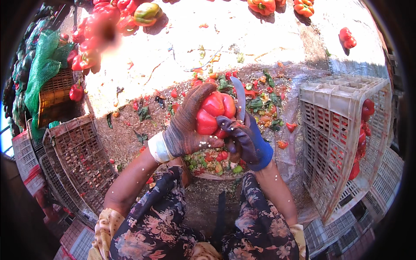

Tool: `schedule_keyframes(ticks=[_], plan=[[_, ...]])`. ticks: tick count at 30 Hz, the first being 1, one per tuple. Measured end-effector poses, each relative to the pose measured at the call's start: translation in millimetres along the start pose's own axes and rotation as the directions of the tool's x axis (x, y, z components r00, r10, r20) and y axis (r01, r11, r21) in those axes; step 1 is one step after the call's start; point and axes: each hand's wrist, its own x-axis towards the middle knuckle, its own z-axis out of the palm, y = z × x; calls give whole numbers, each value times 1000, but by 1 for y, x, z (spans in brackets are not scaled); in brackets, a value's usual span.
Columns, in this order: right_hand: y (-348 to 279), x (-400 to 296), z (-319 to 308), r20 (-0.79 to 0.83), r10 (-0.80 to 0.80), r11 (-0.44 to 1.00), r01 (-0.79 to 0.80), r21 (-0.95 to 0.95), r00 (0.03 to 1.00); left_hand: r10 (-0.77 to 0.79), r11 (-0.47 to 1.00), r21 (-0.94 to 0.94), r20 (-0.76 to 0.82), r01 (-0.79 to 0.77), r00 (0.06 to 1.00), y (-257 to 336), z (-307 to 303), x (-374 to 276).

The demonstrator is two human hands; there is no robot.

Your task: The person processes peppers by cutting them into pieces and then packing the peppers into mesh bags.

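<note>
A red bell pepper (213, 112) rests in my left hand (188, 123), which wears a dirty knit work glove with a white cuff. My right hand (245, 139), in a blue glove with a dark coated palm, grips a knife with a curved blade (240, 96). The blade points up, beside the pepper's right side. Dark fingertips of the right glove touch the pepper's lower right; the knife's handle is hidden in that hand. Beneath both hands lie pepper scraps (260, 107), green leaves and scattered pale seeds.
A grey plastic crate (328, 130) holding red peppers (360, 139) stands tilted at right. More crates (79, 159) lean at left, near a green mesh sack (40, 74). Red peppers (94, 42) are heaped at upper left. Orange-red peppers (262, 6) lie at the far edge.
</note>
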Motion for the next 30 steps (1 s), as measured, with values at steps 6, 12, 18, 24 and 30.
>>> schedule_keyframes(ticks=[6, 12, 18, 24, 30], plan=[[10, -3, 6, -60, -184, 970, 172, -169, 981, 113, 975, 191, -3, -110, 994, 5, 0, -5], [12, -8, 3, 14, -185, 981, 186, -54, 983, -62, 986, -157, -44, 54, 997, 9, 3, -10], [17, -13, -2, 68, -77, 992, 84, -94, 995, -257, 941, -231, -7, 248, 966, 20, 1, -8], [22, -15, -5, 56, -28, 993, 34, -110, 998, -383, 456, -831, 139, 318, 913, 7, 0, -7], [12, -11, -21, 127, 73, 996, -65, -66, 989, -414, 776, -578, -160, 255, 896, -13, 16, -38]])
